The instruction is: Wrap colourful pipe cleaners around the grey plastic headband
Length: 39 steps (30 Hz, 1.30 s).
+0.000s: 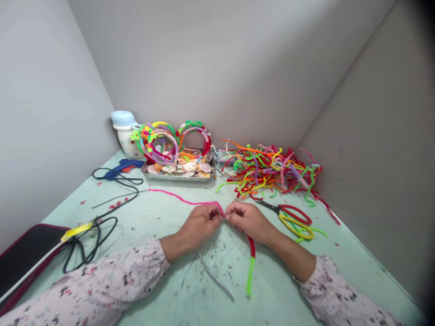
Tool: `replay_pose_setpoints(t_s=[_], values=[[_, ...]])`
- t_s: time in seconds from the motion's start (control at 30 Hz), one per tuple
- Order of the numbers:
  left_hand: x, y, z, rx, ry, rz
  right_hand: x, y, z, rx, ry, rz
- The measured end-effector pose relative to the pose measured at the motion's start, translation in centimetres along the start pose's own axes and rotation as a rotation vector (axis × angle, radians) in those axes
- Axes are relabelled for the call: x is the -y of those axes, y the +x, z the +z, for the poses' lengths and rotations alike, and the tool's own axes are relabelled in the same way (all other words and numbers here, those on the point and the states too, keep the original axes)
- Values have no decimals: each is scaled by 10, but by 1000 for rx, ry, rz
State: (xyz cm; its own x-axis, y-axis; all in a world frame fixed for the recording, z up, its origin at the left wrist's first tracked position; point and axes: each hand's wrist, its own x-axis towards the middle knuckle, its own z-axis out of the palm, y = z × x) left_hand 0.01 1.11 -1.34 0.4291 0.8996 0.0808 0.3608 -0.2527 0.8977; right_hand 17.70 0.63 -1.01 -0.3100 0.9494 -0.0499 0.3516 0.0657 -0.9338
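My left hand point(201, 224) and my right hand point(250, 222) meet over the middle of the table, fingertips almost touching. Both pinch a bright pink pipe cleaner point(183, 199), whose loose length trails off to the left across the tabletop. Below the hands hang the two ends of a headband: one wrapped in red and green point(250, 271) under my right hand, the other bare grey point(216, 277) under my left. Its upper curve is hidden by my fingers, so I cannot tell exactly how the pink strand lies on it.
Scissors point(288, 217) with red and yellow handles lie right of my right hand. Behind are a pile of colourful pipe cleaners point(272, 170) and a metal tray point(178, 177) of shells with finished headbands point(163, 145). At left are a white jar point(126, 138), blue glue gun point(122, 168), black cable point(98, 235) and tablet point(30, 249).
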Motion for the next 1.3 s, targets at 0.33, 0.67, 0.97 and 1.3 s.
replay_pose_setpoints(t_s=[0.33,0.67,0.97,1.3], values=[[-6,-3,0,-56,91,26,2,2,-1,0,19,13],[-7,-2,-1,-89,68,26,2,2,0,-10,36,21],[-12,-4,-3,-80,58,13,4,2,0,-2,17,17],[-8,-5,-4,-52,1,64,3,2,0,0,13,12]])
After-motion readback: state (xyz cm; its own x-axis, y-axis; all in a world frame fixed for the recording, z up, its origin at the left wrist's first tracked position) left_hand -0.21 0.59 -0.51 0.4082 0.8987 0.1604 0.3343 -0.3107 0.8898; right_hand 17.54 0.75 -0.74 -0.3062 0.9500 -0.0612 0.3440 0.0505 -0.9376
